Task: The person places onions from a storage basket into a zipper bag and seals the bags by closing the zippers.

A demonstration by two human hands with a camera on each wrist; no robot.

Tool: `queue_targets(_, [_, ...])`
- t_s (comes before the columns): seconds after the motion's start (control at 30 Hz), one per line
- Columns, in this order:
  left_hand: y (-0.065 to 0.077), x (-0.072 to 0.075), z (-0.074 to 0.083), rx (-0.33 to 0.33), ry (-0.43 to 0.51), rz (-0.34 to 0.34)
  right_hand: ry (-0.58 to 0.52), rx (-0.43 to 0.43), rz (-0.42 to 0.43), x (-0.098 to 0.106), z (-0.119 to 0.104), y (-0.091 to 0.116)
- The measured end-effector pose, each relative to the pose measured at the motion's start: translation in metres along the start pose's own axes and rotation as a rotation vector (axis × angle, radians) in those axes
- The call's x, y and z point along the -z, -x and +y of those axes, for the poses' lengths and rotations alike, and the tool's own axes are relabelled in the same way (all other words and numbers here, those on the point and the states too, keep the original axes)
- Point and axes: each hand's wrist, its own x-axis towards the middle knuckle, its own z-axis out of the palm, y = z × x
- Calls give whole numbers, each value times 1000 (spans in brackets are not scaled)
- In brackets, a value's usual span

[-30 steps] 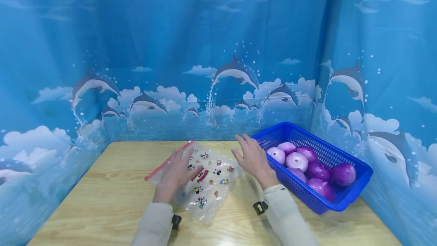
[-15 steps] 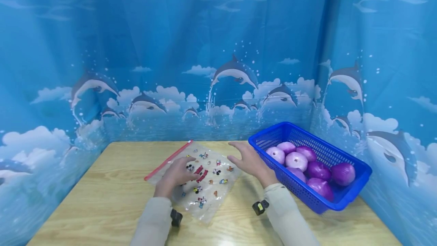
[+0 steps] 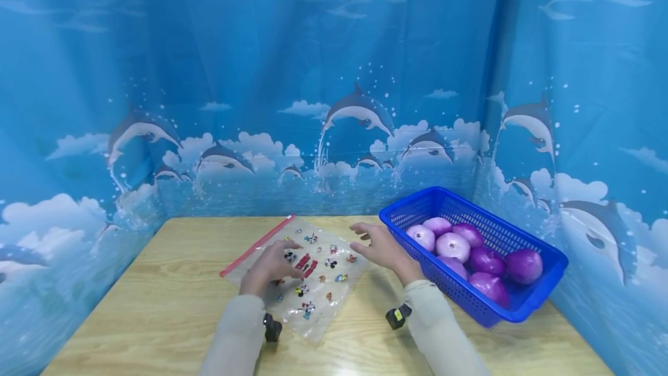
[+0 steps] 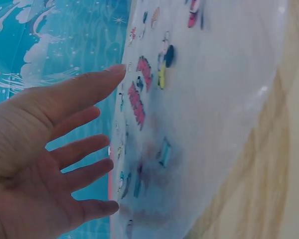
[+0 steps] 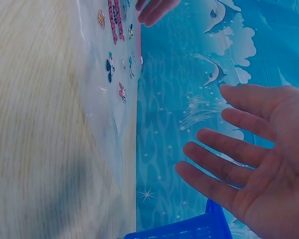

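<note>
A clear zip bag (image 3: 334, 280) with cartoon prints and a red zip edge lies flat and slanted on the table. Over its left part hovers my left hand (image 3: 268, 268), fingers spread and loosely bent, holding nothing. In the left wrist view that hand (image 4: 55, 154) has its fingertips close to the bag (image 4: 209, 109); whether they touch it I cannot tell. My right hand (image 3: 383, 248) is held between the bag's right corner and the blue basket (image 3: 501, 222). Seen from the right wrist, this hand (image 5: 254, 154) has parted, relaxed fingers and grips nothing.
Several purple onions (image 3: 487, 261) lie inside the basket at the table's right side. The wooden table (image 3: 141, 306) reaches back to a blue curtain (image 3: 292, 74) printed with dolphins, which also hangs on both sides.
My left hand has drawn back slightly toward me over the bag, its fingers bending more. My right hand has lowered a little, with its fingers curving. Bag and basket stay put.
</note>
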Motion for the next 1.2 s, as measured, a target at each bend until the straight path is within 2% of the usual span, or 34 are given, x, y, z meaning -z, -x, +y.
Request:
queue_targets(0.13, [0,-5,-5,15,-4,-7,-9,3,-3,1,0,1])
queue_targets(0.5, [3,-10,-8,-71,31,27,-44,-4,25,2,2,2])
queue_targets(0.73, [3,-12,-8,-78,72,62,-46,-20,28,2,2,1])
queue_targets(0.9, [1,-14,-8,-74,67,94,-57,-25,28,3,3,2])
queue_targets(1.07, [2,-15,-9,-123,40,139,-42,-20,34,3,3,3])
queue_targets(1.2, [4,-13,-10,-154,75,155,-27,-12,45,3,5,4])
